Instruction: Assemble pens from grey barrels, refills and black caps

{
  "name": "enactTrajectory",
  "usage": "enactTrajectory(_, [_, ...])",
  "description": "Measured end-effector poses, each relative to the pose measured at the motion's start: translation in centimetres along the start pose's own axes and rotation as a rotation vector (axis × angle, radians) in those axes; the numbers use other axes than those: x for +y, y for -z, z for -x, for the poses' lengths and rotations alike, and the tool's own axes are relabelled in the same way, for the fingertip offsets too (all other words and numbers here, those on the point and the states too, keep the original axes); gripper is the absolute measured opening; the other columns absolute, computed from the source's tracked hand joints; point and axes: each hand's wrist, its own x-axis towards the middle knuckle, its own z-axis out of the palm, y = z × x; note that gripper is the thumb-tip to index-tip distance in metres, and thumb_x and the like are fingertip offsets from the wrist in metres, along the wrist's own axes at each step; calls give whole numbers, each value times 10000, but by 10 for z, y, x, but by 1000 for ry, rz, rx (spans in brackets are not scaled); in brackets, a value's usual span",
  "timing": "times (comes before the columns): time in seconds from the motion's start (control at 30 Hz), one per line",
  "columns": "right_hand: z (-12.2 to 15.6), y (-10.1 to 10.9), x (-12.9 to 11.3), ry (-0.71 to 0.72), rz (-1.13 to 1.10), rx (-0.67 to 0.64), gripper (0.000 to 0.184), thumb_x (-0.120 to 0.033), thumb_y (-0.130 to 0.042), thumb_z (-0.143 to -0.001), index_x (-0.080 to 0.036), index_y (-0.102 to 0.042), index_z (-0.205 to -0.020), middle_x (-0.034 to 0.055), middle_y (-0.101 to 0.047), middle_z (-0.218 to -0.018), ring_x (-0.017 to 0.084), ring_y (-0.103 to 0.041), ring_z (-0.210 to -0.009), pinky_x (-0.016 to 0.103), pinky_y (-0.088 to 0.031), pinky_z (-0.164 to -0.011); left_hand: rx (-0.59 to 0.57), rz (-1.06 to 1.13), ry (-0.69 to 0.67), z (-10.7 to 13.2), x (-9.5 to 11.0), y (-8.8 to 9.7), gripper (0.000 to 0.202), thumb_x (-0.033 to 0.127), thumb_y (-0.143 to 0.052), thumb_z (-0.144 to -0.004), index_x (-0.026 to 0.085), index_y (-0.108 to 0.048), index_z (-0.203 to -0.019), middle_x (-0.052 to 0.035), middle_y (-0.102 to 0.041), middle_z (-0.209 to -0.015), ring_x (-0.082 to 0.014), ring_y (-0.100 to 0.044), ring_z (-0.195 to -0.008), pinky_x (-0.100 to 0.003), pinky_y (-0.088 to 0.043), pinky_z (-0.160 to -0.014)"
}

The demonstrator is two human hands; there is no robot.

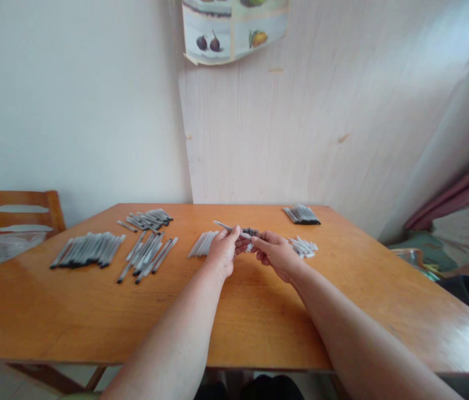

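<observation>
A slim pen (222, 225) with a clear, greyish barrel is held above the middle of the table, slanting down to the right. My left hand (225, 251) is closed around its barrel, thumb on top. At the pen's right end, my right hand (278, 253) pinches with thumb and fingertips; a small white part shows there, partly hidden by the fingers. Just behind the hands are small black pieces (251, 230), too blurred to name. White tubes (201, 244) lie in a row beside my left hand. Short white pieces (304, 246) are heaped beyond my right hand.
Pens with black ends lie left in a neat row (88, 248), a loose group (147, 255) and a back pile (151, 218). Another pen bundle (302, 214) sits back right. The wooden table (167, 322) meets the wall; a chair (18, 208) stands left.
</observation>
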Motion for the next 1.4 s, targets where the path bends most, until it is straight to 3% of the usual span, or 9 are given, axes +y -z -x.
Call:
enactTrajectory(0.13, [-1, 2, 1, -62, 9, -36, 366, -520, -489, -835, -165, -550, -767, 34, -615, -648, 71, -470, -439, 196, -262, -380, 5, -17, 2, -1, -1, 1, 247, 371, -667, -771, 152, -565, -824, -72, -681, -730, -144, -649, -620, -248, -496, -579])
enactTrajectory(0.3, [-1, 3, -1, -8, 7, -19, 237, -370, -661, -734, -176, -530, -772, -4, -604, -649, 56, -467, -465, 177, -288, -406, 5, -21, 2, 1, 0, 0, 230, 354, -659, -780, 149, -567, -826, -65, -678, -711, -132, -638, -597, -240, -494, -576])
enactTrajectory(0.47, [0, 4, -3, -82, -20, -25, 335, -500, -522, -827, -170, -548, -777, 30, -619, -667, 68, -474, -453, 186, -270, -380, 3, -12, 6, 4, 1, -3, 233, 357, -667, -770, 150, -573, -827, -59, -675, -700, -132, -637, -594, -238, -491, -574])
enactTrajectory(0.67, [-1, 5, -3, -55, 30, -21, 181, -330, -614, -783, -175, -529, -743, -4, -602, -646, 48, -462, -454, 171, -282, -398, 18, -21, 21, 3, -1, -2, 221, 337, -659, -780, 150, -549, -822, -64, -679, -703, -128, -638, -584, -225, -485, -566])
enactTrajectory(0.87, [-2, 6, -3, -97, 28, -58, 257, -409, -532, -835, -163, -544, -758, 29, -629, -668, 63, -489, -458, 182, -305, -397, 6, -11, 26, 3, -2, -1, 207, 335, -639, -796, 151, -547, -822, -66, -679, -724, -142, -650, -616, -245, -498, -582])
enactTrajectory(1.13, [-1, 8, -6, -42, 154, -26, 110, -249, -615, -745, -177, -547, -793, -5, -622, -659, 60, -495, -479, 173, -366, -438, 67, 21, 62, 1, -3, -2, 174, 323, -585, -839, 160, -523, -838, -66, -675, -710, -158, -663, -622, -252, -501, -565])
enactTrajectory(1.27, [0, 16, -10, -36, 235, -29, 118, -250, -614, -735, -176, -566, -812, 9, -642, -689, 68, -514, -488, 174, -367, -435, 93, 53, 87, 1, -2, -1, 158, 307, -545, -866, 152, -526, -842, -66, -661, -666, -162, -668, -632, -236, -494, -554])
enactTrajectory(1.4, [-7, 41, -11, -51, 430, 44, 160, -306, -604, -749, -175, -591, -840, 23, -656, -712, 72, -511, -498, 173, -341, -431, 108, 64, 93, 0, -1, 0, 187, 314, -528, -879, 136, -545, -823, -78, -664, -666, -159, -668, -628, -230, -491, -553])
